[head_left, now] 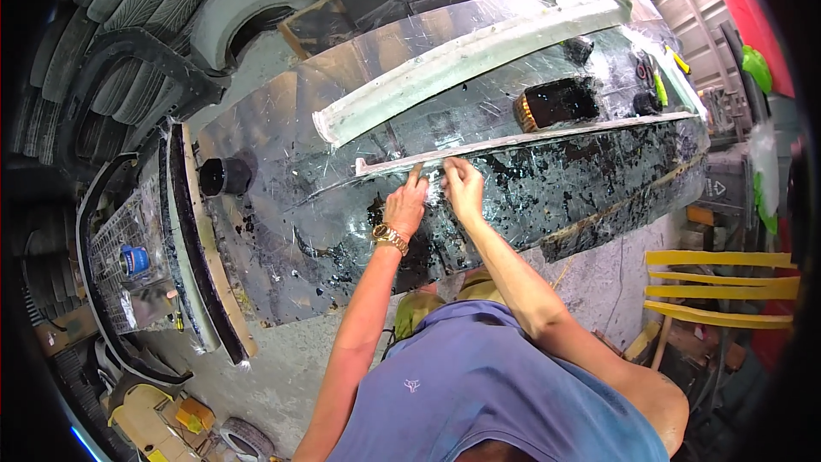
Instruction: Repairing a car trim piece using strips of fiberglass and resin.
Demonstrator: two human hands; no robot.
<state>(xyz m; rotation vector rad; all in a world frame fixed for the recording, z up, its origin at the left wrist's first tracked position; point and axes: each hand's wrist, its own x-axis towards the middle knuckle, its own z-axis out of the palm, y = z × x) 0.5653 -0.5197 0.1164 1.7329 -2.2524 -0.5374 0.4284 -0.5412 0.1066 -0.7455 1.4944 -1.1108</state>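
A long, narrow white strip (513,141) lies across the dark, stained work table, with a short upturned end at its left. My left hand (405,208) is at the strip's near edge, index finger stretched out to it and the other fingers partly bent. Close beside it, my right hand (463,188) is pinched together at the same edge; whatever its fingertips hold is too small to make out. Beyond the strip rests a wider, pale curved panel (470,56). A gold-coloured watch (391,238) is on my left wrist.
A dark-filled square container (558,104) and scissors (643,68) stand beyond the strip. A black cup (225,176) is at the table's left. Curved trim pieces (201,239) lean there, near a blue tin (134,260). Yellow strips (718,293) jut out at the right.
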